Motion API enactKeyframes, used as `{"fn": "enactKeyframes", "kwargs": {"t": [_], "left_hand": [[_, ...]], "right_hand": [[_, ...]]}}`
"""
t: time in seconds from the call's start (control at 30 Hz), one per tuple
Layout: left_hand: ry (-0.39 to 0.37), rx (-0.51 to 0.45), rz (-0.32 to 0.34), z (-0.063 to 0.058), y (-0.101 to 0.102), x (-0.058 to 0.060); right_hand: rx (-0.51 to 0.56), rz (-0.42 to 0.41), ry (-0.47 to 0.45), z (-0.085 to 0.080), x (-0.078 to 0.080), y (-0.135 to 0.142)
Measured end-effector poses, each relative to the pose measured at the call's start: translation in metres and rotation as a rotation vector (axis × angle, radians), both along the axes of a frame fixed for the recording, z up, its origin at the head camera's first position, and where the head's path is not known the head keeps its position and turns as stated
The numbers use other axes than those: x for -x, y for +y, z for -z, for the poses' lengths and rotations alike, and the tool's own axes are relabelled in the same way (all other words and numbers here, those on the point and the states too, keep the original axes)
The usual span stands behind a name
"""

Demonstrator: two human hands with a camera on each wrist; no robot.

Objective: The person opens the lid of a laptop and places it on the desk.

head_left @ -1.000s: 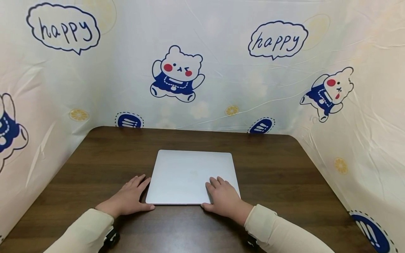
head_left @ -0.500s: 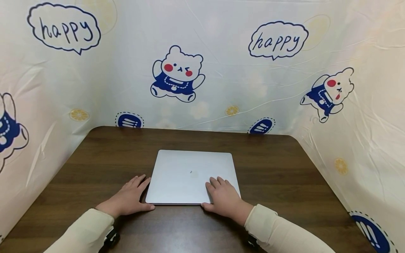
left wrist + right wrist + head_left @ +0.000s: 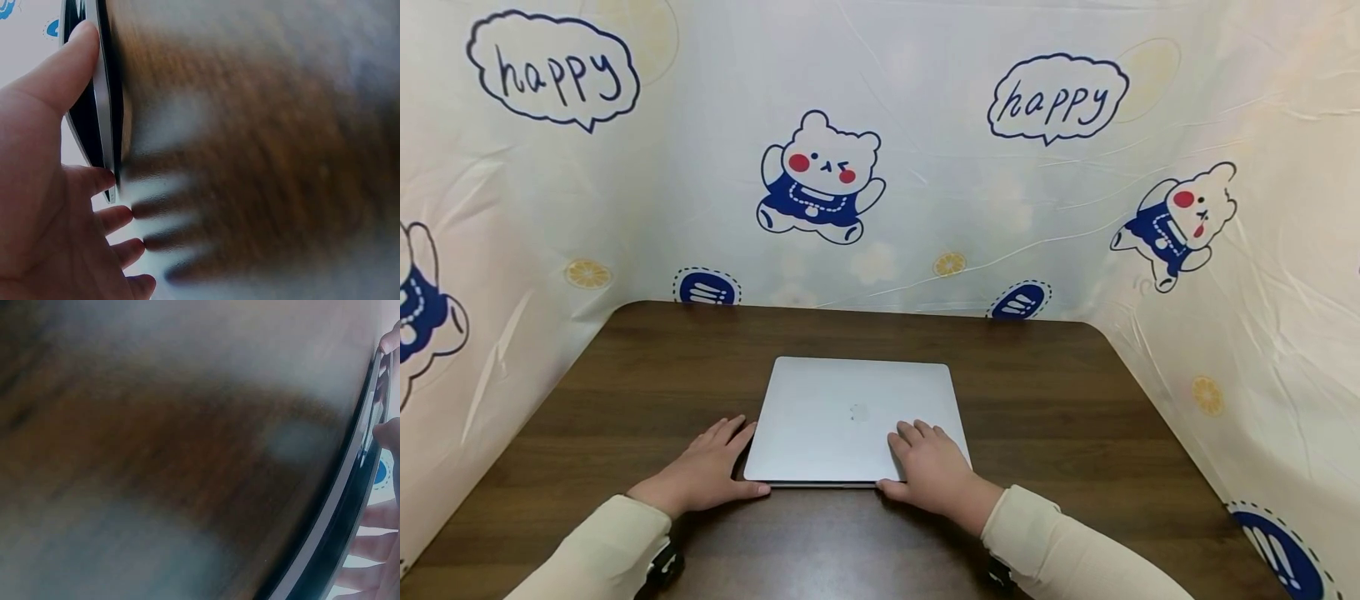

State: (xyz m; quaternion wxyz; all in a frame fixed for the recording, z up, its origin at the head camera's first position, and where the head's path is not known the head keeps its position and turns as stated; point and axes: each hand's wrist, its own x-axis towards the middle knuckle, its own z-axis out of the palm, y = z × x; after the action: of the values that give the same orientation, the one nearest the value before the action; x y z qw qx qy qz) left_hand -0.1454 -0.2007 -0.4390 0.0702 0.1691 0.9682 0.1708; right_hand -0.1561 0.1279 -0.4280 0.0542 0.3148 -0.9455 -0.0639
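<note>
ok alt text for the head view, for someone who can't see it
Barely open silver laptop on a brown table, a person's left hand at its near left corner and right hand over its right side. Behind, a pale sheet shows cartoon bears.

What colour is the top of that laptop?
Silver-grey; the laptop lid shows best in the head view.

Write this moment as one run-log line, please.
laptop: on table, lid slightly ajar | left hand: thumb at front edge | right hand: fingers over lid, thumb at front edge
</note>
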Motion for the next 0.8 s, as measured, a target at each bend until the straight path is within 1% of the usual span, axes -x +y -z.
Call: {"fn": "enactKeyframes", "kwargs": {"t": [0.17,0.37,0.4,0.6,0.63,0.8], "left_hand": [[0.01,-0.001,-0.003,0.0027,-0.0003,0.001],[-0.011,0.002,-0.006,0.0002,0.0013,0.0021],[-0.011,0.005,-0.006,0.0022,0.0006,0.0027],[-0.028,0.019,-0.007,-0.0003,0.0014,0.0021],[-0.033,0.021,-0.008,-0.0028,0.0022,0.0013],[-0.032,0.032,-0.004,-0.0029,0.0021,0.0006]], "right_hand": [[0.013,-0.005,0.016,-0.0006,-0.0004,0.0007],[0.016,-0.016,0.04,-0.0006,0.0,0.0019],[0.016,-0.017,0.044,-0.001,-0.0002,0.0021],[0.035,-0.025,0.063,-0.0044,-0.0011,0.0022],[0.037,-0.027,0.065,-0.005,-0.0012,0.0021],[0.046,-0.025,0.07,-0.0078,-0.0016,0.002]]}}
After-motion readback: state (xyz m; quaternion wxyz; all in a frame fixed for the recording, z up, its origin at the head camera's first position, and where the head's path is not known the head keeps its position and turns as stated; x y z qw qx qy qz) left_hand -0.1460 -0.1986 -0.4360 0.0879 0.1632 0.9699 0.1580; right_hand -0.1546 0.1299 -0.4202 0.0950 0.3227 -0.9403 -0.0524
